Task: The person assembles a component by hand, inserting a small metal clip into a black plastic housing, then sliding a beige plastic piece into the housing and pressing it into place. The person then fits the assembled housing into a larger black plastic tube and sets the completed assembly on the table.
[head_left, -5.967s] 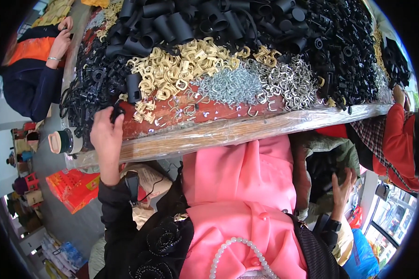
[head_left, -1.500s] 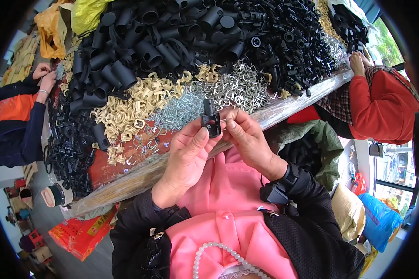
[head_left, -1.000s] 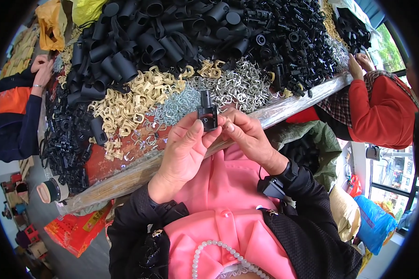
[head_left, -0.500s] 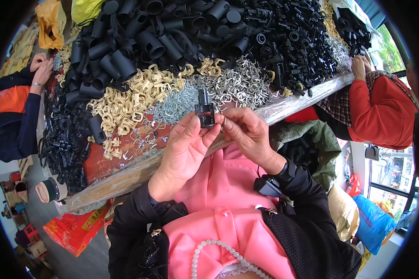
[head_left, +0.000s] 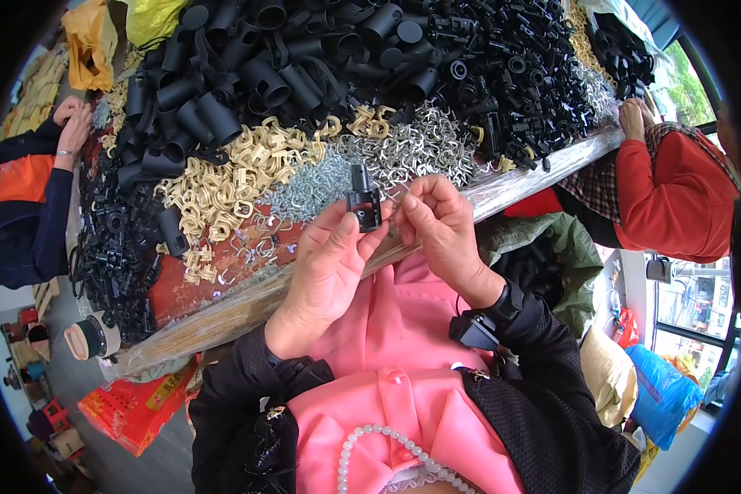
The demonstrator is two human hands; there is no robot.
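Upright between the thumb and fingers of my left hand (head_left: 325,267) stands a small black plastic fitting (head_left: 364,216) with a narrow post on top and an open frame below. My right hand (head_left: 449,230) is just to the right of it, thumb and forefinger pinched on a thin silver bent metal piece (head_left: 398,196) beside the fitting. Whether the metal touches the fitting is hard to tell. Behind my hands lie a heap of bent silver metal hooks (head_left: 424,148), a heap of tiny silvery parts (head_left: 309,188) and a heap of beige plastic clips (head_left: 243,165).
Black tubes (head_left: 267,78) and small black fittings (head_left: 510,74) are piled across the red table (head_left: 177,284). Its plastic-wrapped edge (head_left: 214,317) runs before me. A person in red (head_left: 683,198) sits right, another person in dark sleeves (head_left: 33,214) left. A green sack (head_left: 564,247) stands close to my right arm.
My right hand has lifted and drawn slightly back from the black fitting, bringing the silver metal piece into view. My left hand has barely moved.
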